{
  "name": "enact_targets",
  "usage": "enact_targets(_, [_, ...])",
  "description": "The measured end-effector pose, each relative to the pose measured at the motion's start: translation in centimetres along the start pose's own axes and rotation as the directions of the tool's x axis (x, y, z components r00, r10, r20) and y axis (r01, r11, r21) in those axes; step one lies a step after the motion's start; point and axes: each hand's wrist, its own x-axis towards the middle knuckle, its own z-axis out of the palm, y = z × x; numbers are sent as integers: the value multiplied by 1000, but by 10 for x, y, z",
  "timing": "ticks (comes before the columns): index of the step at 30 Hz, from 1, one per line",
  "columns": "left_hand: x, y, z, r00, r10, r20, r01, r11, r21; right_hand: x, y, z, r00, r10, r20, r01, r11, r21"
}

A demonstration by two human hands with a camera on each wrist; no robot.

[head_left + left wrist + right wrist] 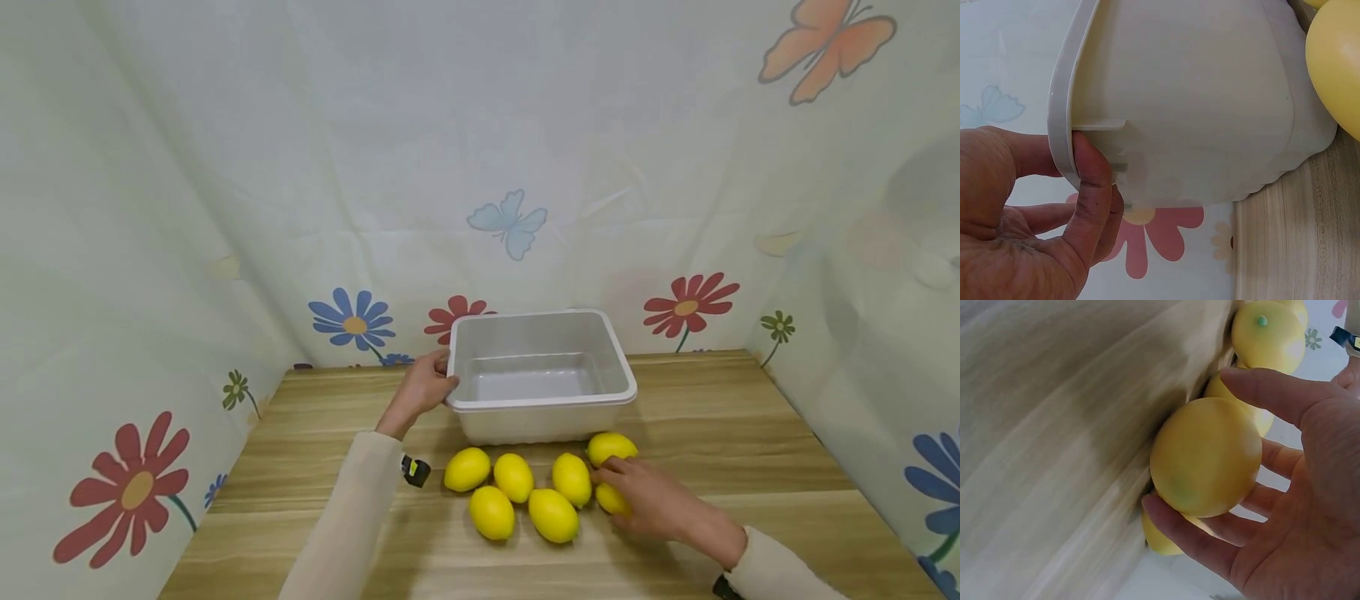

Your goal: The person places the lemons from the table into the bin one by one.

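A white plastic bin (543, 421), open at the top, stands upright at the back of the table. My left hand (426, 385) pinches its left rim, with thumb and fingers on either side of the lip; the left wrist view shows this grip on the rim (1060, 119) up close. Several yellow lemons (552, 515) lie in a loose group before the bin. At the right end of the group, my right hand (652, 498) has its fingers curled round one lemon (1207, 456), low over the wood. Another lemon (611, 447) sits just beyond its fingertips, near the bin's front right corner.
The wooden table (750, 467) meets a pale curtain (390, 167) printed with flowers and butterflies at the back and both sides. Black bands (415, 471) show at the wrists, beside the light sleeves.
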Motion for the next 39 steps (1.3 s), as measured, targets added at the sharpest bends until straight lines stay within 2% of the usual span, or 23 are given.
enact_targets(15, [-1, 2, 2, 1000, -12, 0, 12, 1000, -23, -2, 4, 15, 999, 38, 34, -38, 999, 24])
enact_targets(20, [0, 1, 2, 1000, -19, 4, 19, 1000, -15, -1, 4, 16, 999, 15, 31, -15, 1000, 8])
enact_targets(24, [2, -1, 1, 1000, -30, 7, 30, 999, -21, 2, 4, 12, 1000, -7, 31, 7, 1000, -11])
enact_targets(31, [0, -1, 0, 999, -33, 5, 33, 999, -18, 6, 2, 0, 998, 12, 58, -13, 1000, 13])
enact_targets(39, [4, -4, 0, 1000, -22, 7, 22, 1000, -5, 8, 1, -16, 1000, -9, 14, 9, 1000, 6])
